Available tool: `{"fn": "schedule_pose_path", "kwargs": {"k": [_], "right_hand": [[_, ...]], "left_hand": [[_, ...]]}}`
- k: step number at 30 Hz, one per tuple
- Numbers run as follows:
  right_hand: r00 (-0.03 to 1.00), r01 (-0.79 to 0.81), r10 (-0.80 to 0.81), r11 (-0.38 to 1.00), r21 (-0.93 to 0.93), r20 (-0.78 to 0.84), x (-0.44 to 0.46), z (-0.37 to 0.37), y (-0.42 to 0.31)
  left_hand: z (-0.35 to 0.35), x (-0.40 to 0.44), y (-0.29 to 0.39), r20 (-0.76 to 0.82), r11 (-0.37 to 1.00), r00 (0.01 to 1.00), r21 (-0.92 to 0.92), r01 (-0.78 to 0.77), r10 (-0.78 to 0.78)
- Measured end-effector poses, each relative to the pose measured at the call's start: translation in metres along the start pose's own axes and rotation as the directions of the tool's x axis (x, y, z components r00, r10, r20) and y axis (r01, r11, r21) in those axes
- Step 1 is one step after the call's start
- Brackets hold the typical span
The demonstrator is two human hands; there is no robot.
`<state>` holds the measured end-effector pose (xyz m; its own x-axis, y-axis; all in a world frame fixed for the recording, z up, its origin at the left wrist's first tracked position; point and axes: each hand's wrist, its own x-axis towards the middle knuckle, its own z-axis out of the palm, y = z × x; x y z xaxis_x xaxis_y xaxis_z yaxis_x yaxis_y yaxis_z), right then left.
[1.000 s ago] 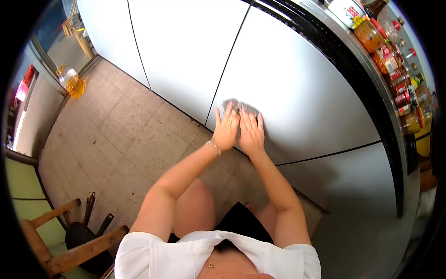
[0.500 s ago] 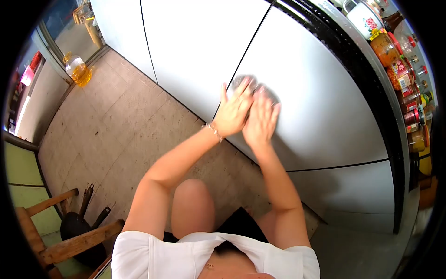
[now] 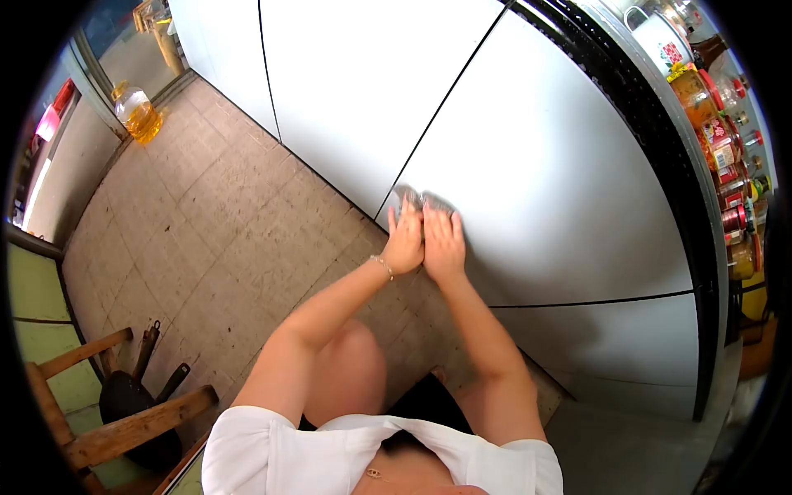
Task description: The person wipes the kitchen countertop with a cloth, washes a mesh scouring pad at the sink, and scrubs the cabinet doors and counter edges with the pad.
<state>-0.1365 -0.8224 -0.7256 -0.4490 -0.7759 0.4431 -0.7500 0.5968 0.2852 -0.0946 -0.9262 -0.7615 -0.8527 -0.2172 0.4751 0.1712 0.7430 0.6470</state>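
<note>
A crumpled grey cloth (image 3: 432, 200) shows past my fingertips, against the lower part of a glossy white cabinet door (image 3: 528, 165). My left hand (image 3: 405, 244), with a bracelet at the wrist, presses the cloth with its fingers bent over it. Touching it on the right, my right hand (image 3: 445, 245) also holds the cloth to the panel. Much of the cloth is hidden under both hands. Beside my left hand runs the dark seam between two doors.
Jars (image 3: 716, 140) and a white enamel mug (image 3: 660, 40) line the counter at right. An oil bottle (image 3: 138, 113) stands on the tiled floor (image 3: 198, 214) at far left. Lower left, dark pans (image 3: 128, 408) sit by a wooden chair (image 3: 140, 425).
Both hands and the grey cloth have slid down the white door, closer to its bottom edge and to my body. The view has shifted slightly.
</note>
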Motion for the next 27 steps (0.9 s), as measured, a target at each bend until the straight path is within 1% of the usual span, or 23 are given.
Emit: {"fn": "schedule_pose_path", "kwargs": {"k": [1,2,3,5,6,7,9,10,11,12,13,15,16,17,19,20,21,22,23,24,25,27], "right_hand": [[0.997,-0.012,0.014,1.000,0.021,-0.071,0.020,-0.017,0.003],[0.994,-0.048,0.054,0.997,0.059,-0.095,0.043,-0.039,0.005],[0.989,-0.085,0.096,0.992,0.098,-0.116,0.062,-0.061,0.005],[0.982,-0.115,0.125,0.991,0.071,-0.143,0.084,-0.082,0.005],[0.983,-0.127,0.133,0.990,0.055,-0.130,0.083,-0.076,0.003],[0.988,-0.087,0.078,0.994,-0.064,-0.131,0.075,-0.054,0.001],[0.999,0.043,-0.042,0.991,-0.127,0.008,0.041,0.003,-0.004],[0.995,0.091,-0.084,0.978,-0.188,0.046,0.035,0.012,-0.010],[0.988,0.143,-0.125,0.958,-0.248,0.089,0.030,0.021,-0.017],[0.976,0.187,-0.160,0.963,-0.194,0.146,0.025,0.036,-0.022],[0.957,0.241,-0.194,0.945,-0.222,0.214,0.017,0.052,-0.028],[0.901,0.364,-0.267,0.893,-0.264,0.341,0.013,0.069,-0.036],[0.916,0.332,-0.251,0.912,-0.242,0.313,0.014,0.070,-0.033],[0.930,0.298,-0.231,0.929,-0.220,0.285,0.022,0.059,-0.028],[0.952,0.220,-0.177,0.964,-0.152,0.251,0.030,0.025,-0.022],[0.978,0.131,-0.107,0.984,-0.124,0.180,0.042,0.007,-0.012],[0.992,0.041,-0.030,0.995,-0.087,0.118,0.052,-0.015,-0.004],[1.000,-0.004,0.005,0.996,-0.089,0.013,0.062,-0.045,-0.001],[0.994,-0.048,0.039,0.995,-0.093,-0.101,0.069,-0.060,0.004],[0.997,-0.036,0.030,0.996,-0.084,-0.071,0.066,-0.055,0.007],[0.999,0.014,-0.018,0.990,-0.138,-0.033,0.056,-0.042,0.007],[0.994,0.112,-0.106,0.964,-0.239,0.038,0.023,0.007,0.003]], "left_hand": [[-0.007,0.012,0.004,-0.067,0.998,0.997,-0.055,0.020,-0.024],[-0.026,0.031,0.010,-0.067,0.988,0.997,-0.148,-0.036,0.026],[-0.052,0.046,0.023,-0.035,0.912,0.999,-0.410,0.014,-0.031],[-0.066,0.060,0.034,-0.230,0.849,0.973,-0.519,-0.100,-0.025],[-0.070,0.060,0.037,-0.158,0.858,0.985,-0.514,-0.021,-0.070],[-0.063,0.053,0.028,-0.175,0.925,0.985,-0.375,-0.065,-0.002],[-0.026,0.033,-0.007,-0.181,0.983,0.973,-0.079,-0.163,0.147],[-0.009,0.019,-0.022,-0.079,0.986,0.997,-0.163,-0.013,0.000],[0.005,0.008,-0.035,-0.055,0.972,0.996,-0.231,0.051,-0.065],[0.016,-0.001,-0.048,-0.030,0.947,0.991,-0.298,0.119,-0.134],[0.026,-0.013,-0.059,0.003,0.912,0.979,-0.363,0.193,-0.206],[0.042,-0.029,-0.078,0.103,0.855,0.962,-0.442,0.272,-0.253],[0.049,-0.032,-0.085,0.149,0.823,0.951,-0.477,0.310,-0.271],[0.041,-0.024,-0.078,0.106,0.842,0.966,-0.473,0.259,-0.237],[0.002,-0.003,-0.040,0.049,0.871,0.983,-0.458,0.180,-0.177],[-0.013,0.013,-0.023,-0.046,0.894,0.997,-0.446,0.038,-0.065],[-0.028,0.029,-0.007,-0.132,0.901,0.990,-0.423,-0.097,0.044],[-0.043,0.043,0.008,-0.117,0.913,0.989,-0.389,-0.125,0.086],[-0.048,0.052,0.019,-0.141,0.910,0.983,-0.383,-0.162,0.116],[-0.039,0.052,0.015,-0.185,0.908,0.972,-0.367,-0.203,0.142],[-0.027,0.049,0.008,-0.228,0.904,0.959,-0.352,-0.243,0.169],[0.010,0.020,-0.015,-0.143,0.929,0.987,-0.352,-0.114,0.067]]}}
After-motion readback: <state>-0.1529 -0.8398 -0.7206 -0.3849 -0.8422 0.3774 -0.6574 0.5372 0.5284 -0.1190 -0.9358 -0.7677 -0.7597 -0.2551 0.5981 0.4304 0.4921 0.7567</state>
